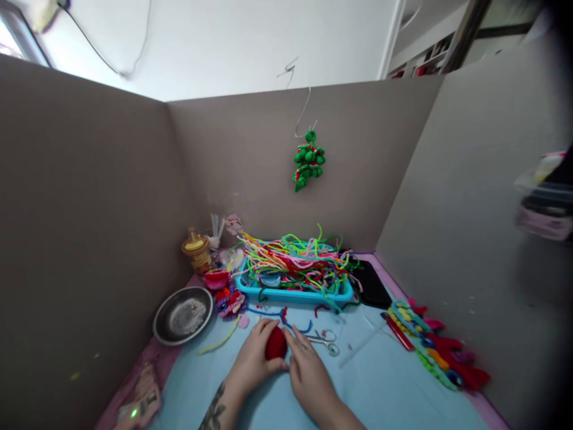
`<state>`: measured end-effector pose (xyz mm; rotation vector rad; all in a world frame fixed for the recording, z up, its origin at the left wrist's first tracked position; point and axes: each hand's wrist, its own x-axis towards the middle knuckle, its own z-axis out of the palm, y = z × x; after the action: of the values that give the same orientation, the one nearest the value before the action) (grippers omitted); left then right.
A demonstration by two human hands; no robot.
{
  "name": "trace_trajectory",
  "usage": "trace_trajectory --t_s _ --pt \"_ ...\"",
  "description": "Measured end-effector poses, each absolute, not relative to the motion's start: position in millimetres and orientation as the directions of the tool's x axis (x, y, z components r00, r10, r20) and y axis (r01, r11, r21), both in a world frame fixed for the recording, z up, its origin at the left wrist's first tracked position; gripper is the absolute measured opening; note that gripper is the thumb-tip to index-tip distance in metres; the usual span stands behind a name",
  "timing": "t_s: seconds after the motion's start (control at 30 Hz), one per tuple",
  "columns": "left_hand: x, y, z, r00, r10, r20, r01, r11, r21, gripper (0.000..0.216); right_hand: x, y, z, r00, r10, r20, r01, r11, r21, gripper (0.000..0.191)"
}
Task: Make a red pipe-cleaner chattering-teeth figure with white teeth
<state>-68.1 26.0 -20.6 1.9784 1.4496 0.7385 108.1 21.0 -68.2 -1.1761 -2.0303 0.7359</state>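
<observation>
A rounded, dark red ball-like piece [276, 344] sits between my two hands over the light blue table. My left hand [251, 357] curls around its left side, the thumb across the near edge. From the right, my right hand [310, 371] presses its fingers against the piece; a ring shows on one finger. The palms hide part of it, and its material is hard to make out. Just beyond my right hand lie metal scissors [330, 343]. A blue pipe cleaner [268, 313] with a red bit lies past my fingertips, and a yellow pipe cleaner [220, 343] is to the left.
A blue tray [295, 296] heaped with colourful pipe cleaners stands at the back. Left are a metal bowl [163, 325], a lidded cup [197, 251] and a pink device [145, 397]. Right are a black pad [370, 285], a red cutter [398, 332] and a colourful strip [430, 355]. Grey partitions enclose the table.
</observation>
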Motion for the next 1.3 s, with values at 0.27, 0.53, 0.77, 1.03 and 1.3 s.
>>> trace_trajectory --t_s 0.27,0.53,0.77,1.03,1.3 --pt "-68 26 -17 0.255 0.966 0.031 0.68 -0.202 0.704 0.082 107 23 -66 -0.356 0.917 0.178 0.446 0.334 -0.83 0.067" --pt "-67 26 -6 0.25 0.968 -0.012 0.72 -0.178 0.671 0.08 125 37 -37 -0.132 0.983 0.124 0.225 0.151 -0.962 0.043" --pt "-69 26 -7 0.228 0.971 0.069 0.694 -0.212 0.688 0.097 176 67 12 0.057 0.994 0.095 0.054 0.092 -0.994 0.04" --pt "-71 30 -11 0.224 0.953 0.205 0.627 -0.302 0.718 0.054 134 139 50 -0.33 0.901 0.282 0.64 0.433 -0.635 0.027" --pt "-72 29 -7 0.192 0.948 0.252 0.6 -0.317 0.734 0.037 95 219 43 -0.231 0.941 0.247 0.828 0.324 -0.458 0.029"
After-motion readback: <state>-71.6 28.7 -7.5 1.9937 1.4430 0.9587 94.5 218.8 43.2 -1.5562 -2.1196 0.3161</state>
